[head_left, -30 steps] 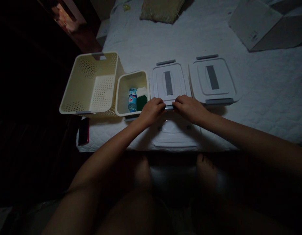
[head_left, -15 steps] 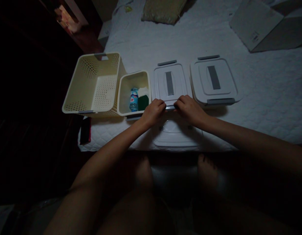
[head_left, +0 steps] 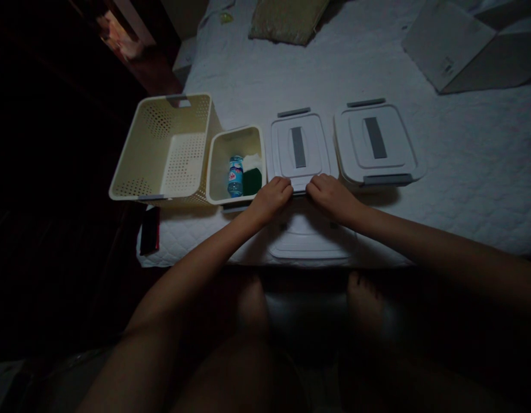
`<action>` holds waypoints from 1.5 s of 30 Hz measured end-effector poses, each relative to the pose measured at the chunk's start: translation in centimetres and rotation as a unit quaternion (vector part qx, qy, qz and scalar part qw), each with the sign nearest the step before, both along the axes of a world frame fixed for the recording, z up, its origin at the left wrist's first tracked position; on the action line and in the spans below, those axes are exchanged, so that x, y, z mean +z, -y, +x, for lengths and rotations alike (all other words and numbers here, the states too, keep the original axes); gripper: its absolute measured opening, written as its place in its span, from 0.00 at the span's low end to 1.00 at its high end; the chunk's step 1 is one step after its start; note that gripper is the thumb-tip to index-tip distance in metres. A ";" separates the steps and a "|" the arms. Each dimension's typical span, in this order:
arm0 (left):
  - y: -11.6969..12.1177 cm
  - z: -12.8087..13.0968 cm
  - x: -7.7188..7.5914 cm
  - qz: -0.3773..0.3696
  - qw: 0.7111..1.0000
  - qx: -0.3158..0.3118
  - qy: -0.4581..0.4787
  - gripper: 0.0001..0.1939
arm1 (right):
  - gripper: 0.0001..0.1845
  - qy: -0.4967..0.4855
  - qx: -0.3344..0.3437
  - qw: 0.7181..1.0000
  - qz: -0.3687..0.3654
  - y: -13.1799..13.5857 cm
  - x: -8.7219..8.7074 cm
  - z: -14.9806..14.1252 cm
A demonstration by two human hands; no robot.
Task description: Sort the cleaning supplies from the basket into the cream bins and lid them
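Observation:
A white lidded storage box [head_left: 280, 143] with a grey strip handle stands in the middle, its far grey latch [head_left: 293, 112] lying along the back edge. My left hand [head_left: 272, 198] has its fingers curled over the near edge of this box, at the front latch. Close beside it, my right hand [head_left: 332, 195] grips the same front latch with bent fingers. Only a short piece of that latch shows between the hands. Below them a loose white lid [head_left: 311, 246] lies flat, partly hidden by my hands and their shadow.
To the right stands a second lidded box [head_left: 403, 146]. An open cream bin [head_left: 214, 155] holds a blue-labelled bottle [head_left: 235, 176] and a green item [head_left: 252, 182]. Further left are a perforated basket [head_left: 209, 126] and a phone [head_left: 149, 231]. A carton [head_left: 448, 46] and cushion [head_left: 287, 20] lie behind.
The front latch between my hands has swung down against the box; its light grey face showed before, and now only a thin dark edge does. My fingers have shifted slightly with it.

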State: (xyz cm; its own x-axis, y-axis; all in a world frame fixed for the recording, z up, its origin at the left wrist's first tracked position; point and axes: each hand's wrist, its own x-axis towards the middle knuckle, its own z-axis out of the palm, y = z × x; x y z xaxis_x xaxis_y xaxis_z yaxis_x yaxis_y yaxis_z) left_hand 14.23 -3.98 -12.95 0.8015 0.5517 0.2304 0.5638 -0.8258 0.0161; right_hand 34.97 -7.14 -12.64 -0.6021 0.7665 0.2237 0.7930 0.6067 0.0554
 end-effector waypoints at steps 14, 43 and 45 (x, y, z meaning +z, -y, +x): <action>0.7 -0.3 -1.1 0.015 1.000 -0.009 0.007 0.15 | 0.13 0.022 0.137 0.988 0.066 1.2 -1.9 1.5; -15.9 3.3 0.3 -0.096 0.945 0.269 0.159 0.11 | 0.18 -0.153 -0.250 0.952 -0.085 -14.6 4.1 0.5; -16.6 4.2 0.5 -0.118 0.932 0.303 0.158 0.12 | 0.18 -0.151 -0.263 0.950 -0.079 -16.0 4.3 0.2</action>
